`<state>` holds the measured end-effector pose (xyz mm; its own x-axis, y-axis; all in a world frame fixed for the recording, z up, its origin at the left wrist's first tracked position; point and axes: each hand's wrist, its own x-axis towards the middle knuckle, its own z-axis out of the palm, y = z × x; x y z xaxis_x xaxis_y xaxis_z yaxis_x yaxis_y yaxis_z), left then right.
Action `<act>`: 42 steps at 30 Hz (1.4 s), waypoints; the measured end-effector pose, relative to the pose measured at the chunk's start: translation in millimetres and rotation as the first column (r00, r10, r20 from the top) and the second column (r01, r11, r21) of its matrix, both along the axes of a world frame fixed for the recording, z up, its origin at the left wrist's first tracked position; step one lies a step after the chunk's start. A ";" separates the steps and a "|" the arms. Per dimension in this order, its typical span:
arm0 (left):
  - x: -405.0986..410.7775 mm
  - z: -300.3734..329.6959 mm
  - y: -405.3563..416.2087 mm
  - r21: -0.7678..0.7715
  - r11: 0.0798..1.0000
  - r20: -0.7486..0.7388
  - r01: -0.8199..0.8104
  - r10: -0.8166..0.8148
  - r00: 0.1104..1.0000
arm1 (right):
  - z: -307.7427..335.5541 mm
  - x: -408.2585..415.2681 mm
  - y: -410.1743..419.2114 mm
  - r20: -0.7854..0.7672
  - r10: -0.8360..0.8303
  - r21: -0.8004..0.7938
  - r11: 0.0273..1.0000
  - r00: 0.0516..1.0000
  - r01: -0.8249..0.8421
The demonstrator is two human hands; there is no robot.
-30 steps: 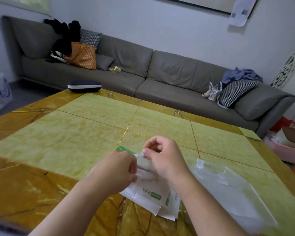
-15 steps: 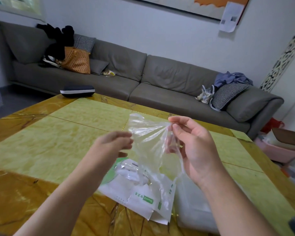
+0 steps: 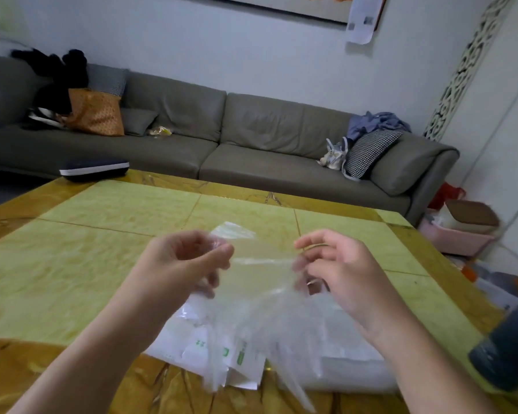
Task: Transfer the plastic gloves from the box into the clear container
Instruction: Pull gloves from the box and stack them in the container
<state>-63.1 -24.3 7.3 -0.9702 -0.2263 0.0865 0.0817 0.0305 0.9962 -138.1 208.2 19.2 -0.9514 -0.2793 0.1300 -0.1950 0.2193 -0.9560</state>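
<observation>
Both hands up over the table [image 3: 72, 264]: left hand [image 3: 181, 258] and right hand [image 3: 338, 264] each pinch a plastic glove [image 3: 260, 264], stretching it flat, probably to separate it. Box [image 3: 222, 354] beneath; clear container [image 3: 350, 372] beside.

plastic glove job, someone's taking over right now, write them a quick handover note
Left hand: pinches one edge of a plastic glove, held up over the table.
Right hand: fingers curled at the glove's other edge, stretching it out; the exact grip is blurred.
Glove box: white and green, flattened and open, lying below the hands.
Clear container: on the table right of the box, under the right forearm.
Done: one glove is out.
Left: put it into the container, then move the remaining gloves.
</observation>
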 end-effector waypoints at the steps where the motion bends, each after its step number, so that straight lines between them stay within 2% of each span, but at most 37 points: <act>1: 0.3 6.3 4.7 -0.088 0.996 -0.004 0.021 -0.021 1.000 | 0.9 0.6 7.2 -0.074 0.015 0.135 0.991 0.997 -0.005; 3: -1.1 18.5 20.2 -0.259 0.961 0.005 0.095 -0.097 0.995 | 5.8 5.0 15.5 -0.114 0.195 0.261 0.952 0.974 -0.160; 6: -7.0 33.0 47.5 -0.428 0.879 0.021 0.209 -0.221 0.975 | 10.7 10.8 12.2 -0.090 0.383 0.315 0.887 0.919 -0.339; 8: -11.6 36.8 56.5 -0.414 0.888 -0.004 0.200 -0.221 0.975 | 13.3 9.5 12.0 -0.121 0.359 0.248 0.913 0.925 -0.322; 10: -15.1 33.8 54.5 -0.265 0.955 -0.008 0.131 -0.139 0.990 | 13.3 6.0 17.1 -0.148 0.259 0.131 0.962 0.955 -0.240; 12: -18.0 28.9 56.4 -0.146 0.977 0.088 0.157 -0.145 0.985 | 8.2 1.8 27.8 -0.070 0.105 -0.060 0.992 0.992 -0.109; 13: -18.4 26.5 59.7 -0.148 0.966 0.144 0.213 -0.192 0.971 | 4.1 1.0 32.2 0.016 0.040 -0.141 0.989 0.999 -0.038; 15: -22.7 23.8 67.0 -0.190 0.947 0.212 0.260 -0.219 0.952 | -0.4 1.6 39.9 0.170 -0.028 -0.187 0.981 0.985 0.060; 17: -30.3 27.5 72.3 -0.234 0.946 0.223 0.227 -0.175 0.959 | -1.6 -0.6 50.7 0.240 -0.030 -0.105 0.993 0.970 0.056; 19: -38.9 35.3 78.0 -0.301 0.920 0.244 0.251 -0.180 0.953 | -1.6 -7.1 64.6 0.214 -0.034 -0.036 0.998 0.976 0.043; 22: -50.5 51.3 91.3 -0.478 0.801 0.323 0.361 -0.222 0.920 | 1.1 -15.2 81.2 0.092 -0.018 0.015 1.000 0.996 0.017; 24: -57.6 61.2 100.5 -0.570 0.736 0.331 0.364 -0.200 0.922 | -1.2 -17.4 87.9 0.103 0.023 -0.048 0.999 0.994 -0.019; 26: -67.1 63.9 105.5 -0.681 0.702 0.193 0.209 -0.104 0.976 | -5.8 -20.0 94.7 0.189 -0.027 -0.132 0.990 0.982 0.053; 27: -69.5 62.9 107.2 -0.766 0.642 0.041 0.043 -0.019 0.999 | -8.9 -21.8 97.0 0.233 -0.081 -0.145 0.983 0.969 0.117; 28: -69.9 60.2 112.2 -0.837 0.527 -0.153 -0.144 0.027 0.988 | -12.4 -23.6 100.6 0.258 -0.139 -0.117 0.978 0.956 0.174; 29: -66.0 57.0 117.8 -0.861 0.422 -0.317 -0.286 -0.004 0.948 | -16.7 -25.1 101.6 0.258 -0.183 -0.043 0.979 0.949 0.200; 30: -61.8 52.7 127.5 -0.861 0.375 -0.401 -0.344 -0.083 0.912 | -19.8 -25.5 103.6 0.243 -0.213 0.049 0.977 0.946 0.207; 31: -58.0 46.0 137.8 -0.873 0.372 -0.395 -0.315 -0.163 0.904 | -23.2 -25.5 104.3 0.223 -0.233 0.135 0.969 0.946 0.207; 32: -55.8 36.9 148.6 -0.907 0.369 -0.296 -0.204 -0.213 0.931 | -26.9 -25.4 104.7 0.205 -0.252 0.204 0.956 0.946 0.210; 34: -56.8 10.7 163.7 -0.941 0.327 0.024 0.083 -0.182 0.983 | -35.4 -25.9 103.3 0.154 -0.282 0.316 0.922 0.947 0.223; 36: -63.0 -15.6 167.3 -0.922 0.268 0.259 0.278 -0.104 0.960 | -42.7 -26.3 100.0 0.084 -0.289 0.430 0.874 0.954 0.227; 39: -68.9 -36.3 166.7 -0.856 0.221 0.466 0.468 -0.065 0.882 | -52.8 -27.5 96.4 -0.020 -0.263 0.598 0.770 0.965 0.223; 42: -72.9 -41.8 168.4 -0.794 0.175 0.577 0.582 -0.089 0.812 | -53.4 -25.7 94.7 -0.078 -0.246 0.702 0.675 0.966 0.228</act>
